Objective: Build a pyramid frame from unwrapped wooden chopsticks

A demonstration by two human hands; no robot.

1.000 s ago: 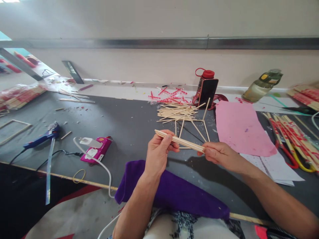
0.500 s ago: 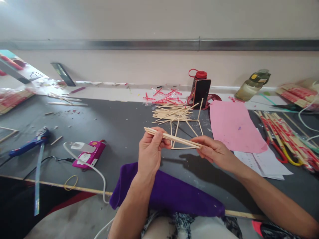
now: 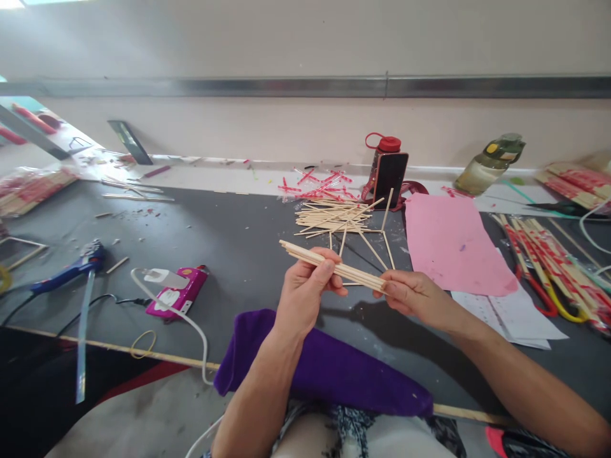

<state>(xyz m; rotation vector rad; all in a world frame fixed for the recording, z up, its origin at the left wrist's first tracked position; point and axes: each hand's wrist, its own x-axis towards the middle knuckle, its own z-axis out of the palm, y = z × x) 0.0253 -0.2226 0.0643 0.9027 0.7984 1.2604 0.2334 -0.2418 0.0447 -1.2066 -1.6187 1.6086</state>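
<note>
At the centre of the frame, the left hand (image 3: pixel 303 294) pinches a bundle of wooden sticks (image 3: pixel 354 275) between thumb and fingers; the right hand (image 3: pixel 416 296) pinches its right end. Just above them stand the joined sticks (image 3: pixel 373 250), beside a loose pile (image 3: pixel 329 217). Purple cloth (image 3: pixel 353 370) lies lower centre, a blue glue gun (image 3: pixel 69 273) at left.

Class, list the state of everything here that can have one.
Left hand: gripping stick bundle
Right hand: pinching bundle's end
Stick bundle: held aloft
Phone: propped up, screen dark
Red-capped bottle: upright
Green-lidded bottle: lid on
Glue gun: lying on table
White charger: plugged in
</note>
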